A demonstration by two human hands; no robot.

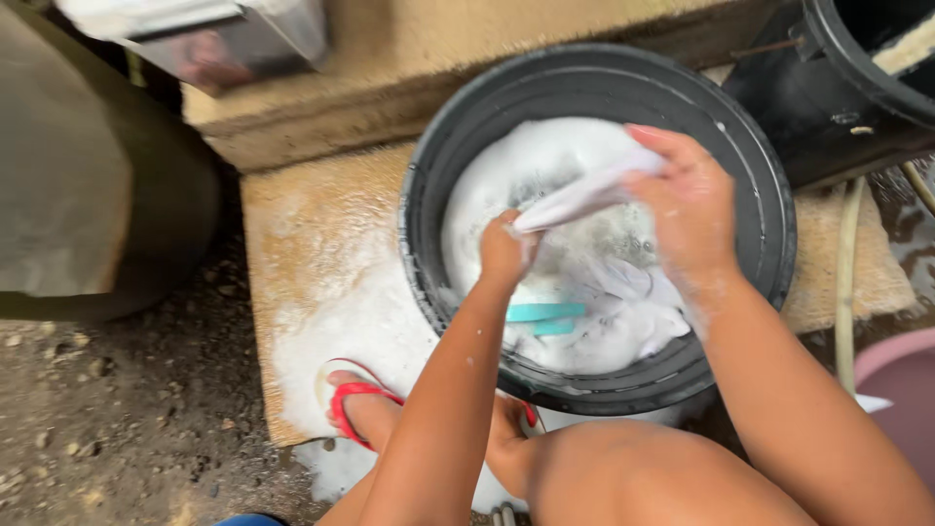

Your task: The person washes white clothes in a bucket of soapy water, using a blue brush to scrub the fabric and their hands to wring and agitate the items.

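A black round basin (769, 224) holds soapy water with white foam and wet white cloth. My left hand (504, 248) and my right hand (687, 200) both grip a twisted white cloth (584, 198) stretched between them above the suds. More white laundry (623, 312) with a teal patch (545, 314) lies in the basin below my forearms.
The basin stands on a wet, foam-covered concrete slab (312, 253). My foot in a red sandal (355, 404) rests on the slab's near edge. A large black tub (847, 88) is at the upper right, a pink basin (901, 390) at the right edge, a hose (847, 282) beside it.
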